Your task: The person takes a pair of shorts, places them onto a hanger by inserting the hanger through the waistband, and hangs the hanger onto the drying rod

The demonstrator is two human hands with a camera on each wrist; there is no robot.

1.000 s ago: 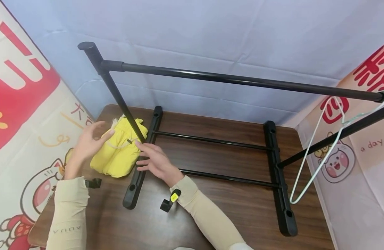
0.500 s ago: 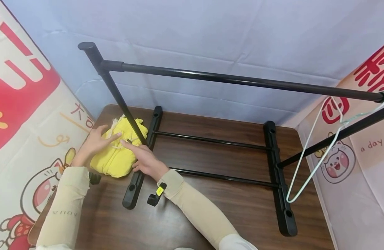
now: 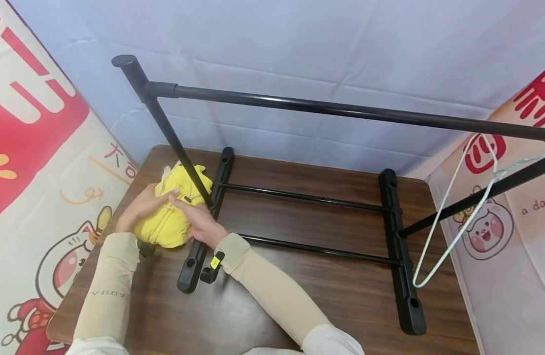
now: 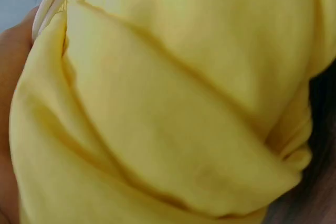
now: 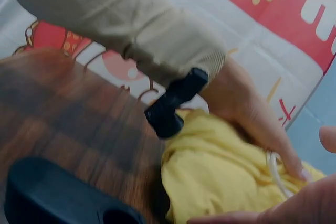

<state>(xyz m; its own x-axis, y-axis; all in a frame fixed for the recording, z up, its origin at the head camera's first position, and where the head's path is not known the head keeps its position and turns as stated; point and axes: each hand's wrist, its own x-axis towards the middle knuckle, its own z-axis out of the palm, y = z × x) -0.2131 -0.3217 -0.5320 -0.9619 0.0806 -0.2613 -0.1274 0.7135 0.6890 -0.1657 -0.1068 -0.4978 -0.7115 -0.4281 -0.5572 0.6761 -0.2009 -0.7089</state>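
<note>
A folded yellow garment [image 3: 166,228] with a pale drawstring and a small black cord stopper lies at the table's left, behind the rack's upright. My left hand [image 3: 144,207] grips its left side, thumb over the top. From the right, my right hand [image 3: 201,223] holds the other side, its thumb crossing toward the left thumb. Yellow cloth [image 4: 173,108] fills most of the left wrist view. In the right wrist view, my left hand [image 5: 247,109] lies along the cloth near the cord, and part of my right hand [image 5: 304,203] shows below. The fingers under the garment are hidden.
A black clothes rack [image 3: 299,102] stands on the brown wooden table [image 3: 308,301]; its left foot [image 3: 194,264] is beside my right hand. A pale wire hanger [image 3: 418,284] hangs at the rack's right end. Printed cloth walls enclose the sides.
Both hands have come in from the garment's sides onto it, and their thumbs have drawn close together over it. The head view has shifted slightly.
</note>
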